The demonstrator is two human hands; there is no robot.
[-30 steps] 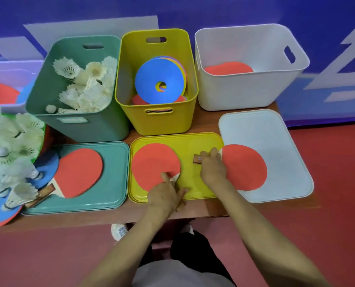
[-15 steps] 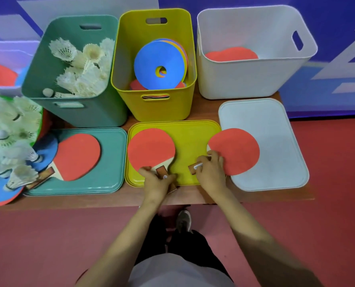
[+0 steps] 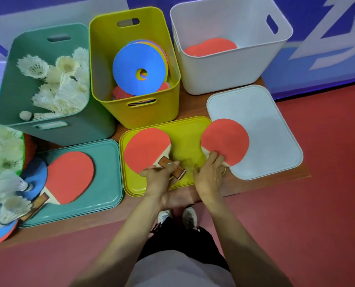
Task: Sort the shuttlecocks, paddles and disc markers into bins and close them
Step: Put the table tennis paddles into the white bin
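My left hand (image 3: 159, 179) grips the wooden handle of a red paddle (image 3: 145, 150) over the yellow lid (image 3: 185, 133). My right hand (image 3: 209, 172) grips the handle of a second red paddle (image 3: 225, 140), whose blade overlaps the white lid (image 3: 263, 131). A third red paddle (image 3: 71, 177) lies on the green lid (image 3: 106, 168). Behind the lids stand a green bin (image 3: 13, 85) with several shuttlecocks (image 3: 62, 88), a yellow bin (image 3: 102, 65) with disc markers (image 3: 140, 69), and a white bin (image 3: 224, 75) with a red paddle (image 3: 210, 46) inside.
At the left edge lies a heap of loose shuttlecocks (image 3: 2, 162) on blue and red disc markers (image 3: 35, 179). The wooden table's front edge (image 3: 245, 187) runs just below the lids. My shoes (image 3: 178, 216) show on the red floor.
Both hands closed round the paddle handles and drew the paddles toward the table's front edge. The right paddle slid left off the middle of the white lid.
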